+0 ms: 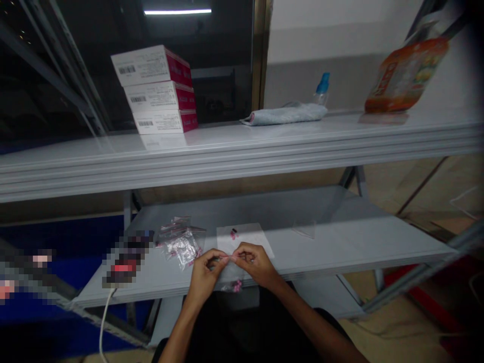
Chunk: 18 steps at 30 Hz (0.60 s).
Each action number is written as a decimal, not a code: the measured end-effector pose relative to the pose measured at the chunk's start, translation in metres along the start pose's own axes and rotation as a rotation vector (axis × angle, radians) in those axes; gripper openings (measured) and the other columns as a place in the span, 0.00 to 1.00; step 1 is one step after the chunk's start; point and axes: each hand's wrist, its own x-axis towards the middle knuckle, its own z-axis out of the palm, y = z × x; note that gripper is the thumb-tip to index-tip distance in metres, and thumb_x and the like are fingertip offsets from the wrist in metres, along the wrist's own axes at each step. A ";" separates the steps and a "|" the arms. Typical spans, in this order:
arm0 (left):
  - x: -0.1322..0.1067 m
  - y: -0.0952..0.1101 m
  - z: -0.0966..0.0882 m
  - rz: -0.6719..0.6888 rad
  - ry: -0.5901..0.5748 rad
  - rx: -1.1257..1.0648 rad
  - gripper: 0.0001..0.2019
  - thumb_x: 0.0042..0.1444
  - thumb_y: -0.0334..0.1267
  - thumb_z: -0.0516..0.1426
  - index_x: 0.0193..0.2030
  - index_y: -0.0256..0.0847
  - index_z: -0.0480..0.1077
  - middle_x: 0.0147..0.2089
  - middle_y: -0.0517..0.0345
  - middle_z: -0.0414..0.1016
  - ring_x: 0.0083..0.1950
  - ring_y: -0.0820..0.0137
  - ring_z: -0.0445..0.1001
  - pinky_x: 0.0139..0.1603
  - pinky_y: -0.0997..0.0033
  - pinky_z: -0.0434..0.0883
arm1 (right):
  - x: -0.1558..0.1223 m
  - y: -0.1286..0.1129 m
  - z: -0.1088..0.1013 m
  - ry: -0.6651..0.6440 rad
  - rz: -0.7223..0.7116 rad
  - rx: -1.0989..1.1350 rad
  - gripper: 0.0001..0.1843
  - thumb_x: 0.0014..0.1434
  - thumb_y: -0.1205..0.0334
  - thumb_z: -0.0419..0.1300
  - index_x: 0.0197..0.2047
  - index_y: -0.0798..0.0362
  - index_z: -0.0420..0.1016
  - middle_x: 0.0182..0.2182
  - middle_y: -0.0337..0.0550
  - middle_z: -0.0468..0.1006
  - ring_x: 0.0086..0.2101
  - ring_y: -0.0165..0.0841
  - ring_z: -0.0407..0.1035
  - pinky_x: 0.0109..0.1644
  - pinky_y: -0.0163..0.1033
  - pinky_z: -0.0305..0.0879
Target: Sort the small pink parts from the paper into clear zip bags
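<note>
My left hand [206,269] and my right hand [255,262] meet at the table's front edge, thumbs and fingertips pinched close together. Between them they grip the top edge of a clear zip bag [227,275], which hangs down with small pink pieces [237,286] at its bottom. Just beyond my fingers lies a white sheet of paper [259,236], bearing a few small pink pieces [233,235] and a dark one. To the left is a pile of clear zip bags [182,244], some with pink pieces inside.
A blurred-out object with a white cable [106,317] lies at the table's left end. One flat clear bag [304,229] rests to the right. The upper shelf [234,156] carries stacked white-and-pink boxes [155,93], a folded cloth [285,115], a blue-capped bottle [322,85] and an orange bottle [404,75].
</note>
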 end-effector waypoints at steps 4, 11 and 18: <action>0.000 -0.001 0.000 -0.023 0.075 -0.021 0.10 0.54 0.44 0.63 0.34 0.38 0.77 0.34 0.54 0.79 0.37 0.65 0.76 0.39 0.71 0.70 | 0.001 0.004 0.004 0.035 0.062 0.074 0.15 0.58 0.49 0.65 0.34 0.55 0.76 0.29 0.42 0.77 0.30 0.31 0.71 0.33 0.34 0.64; 0.000 -0.001 -0.001 -0.008 0.018 -0.009 0.10 0.56 0.44 0.62 0.36 0.39 0.77 0.36 0.53 0.80 0.39 0.65 0.76 0.41 0.70 0.70 | 0.000 0.000 0.001 0.052 -0.003 0.010 0.14 0.59 0.51 0.64 0.31 0.54 0.76 0.26 0.39 0.73 0.25 0.28 0.64 0.28 0.33 0.58; 0.000 -0.002 0.001 0.019 0.002 0.026 0.11 0.58 0.45 0.60 0.35 0.38 0.77 0.36 0.52 0.79 0.39 0.64 0.76 0.42 0.69 0.70 | -0.001 -0.004 0.002 0.023 -0.054 -0.098 0.13 0.62 0.54 0.61 0.32 0.54 0.76 0.26 0.39 0.73 0.25 0.28 0.61 0.28 0.33 0.55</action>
